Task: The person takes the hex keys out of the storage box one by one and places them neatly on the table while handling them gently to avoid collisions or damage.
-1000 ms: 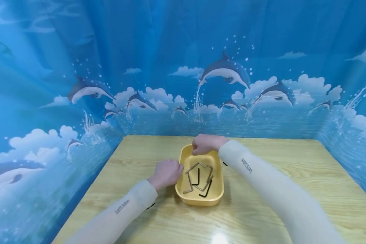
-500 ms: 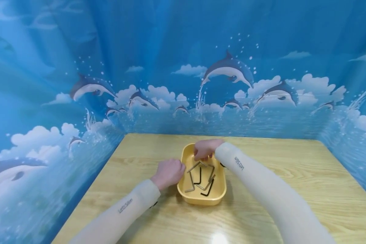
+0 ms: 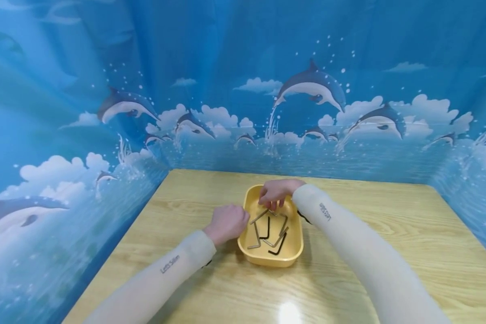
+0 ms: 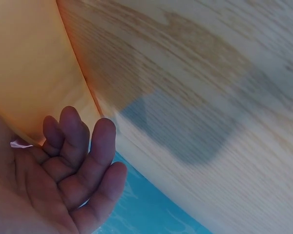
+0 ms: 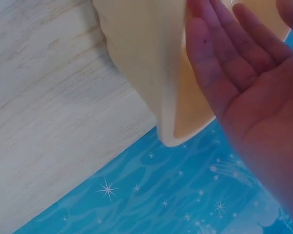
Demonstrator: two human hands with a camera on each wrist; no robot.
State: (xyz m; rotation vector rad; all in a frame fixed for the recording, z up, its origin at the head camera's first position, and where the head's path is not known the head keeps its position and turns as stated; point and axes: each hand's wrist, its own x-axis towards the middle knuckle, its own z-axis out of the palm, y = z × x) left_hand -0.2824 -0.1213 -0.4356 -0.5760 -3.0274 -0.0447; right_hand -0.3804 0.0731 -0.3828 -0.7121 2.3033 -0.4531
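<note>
A yellow plastic tray stands on the table. Inside it lie several L-shaped hex keys, some black, like this black hex key, others metallic, like this metallic hex key. My left hand grips the tray's left rim; the left wrist view shows curled fingers against the outer wall, with the thumb hidden. Over the tray's far end, my right hand reaches in with fingers pointing down, near the far hex keys. Its fingers look fairly straight in the right wrist view; their tips are cut off there.
The light wooden table spreads out around the tray. Behind it and at its sides hangs a blue curtain printed with dolphins and clouds. A shadow lies on the tabletop beside the tray.
My right hand has lowered from above the far rim into the tray, its fingers now stretching down. The left hand has stayed at the left rim. The head view has shifted slightly.
</note>
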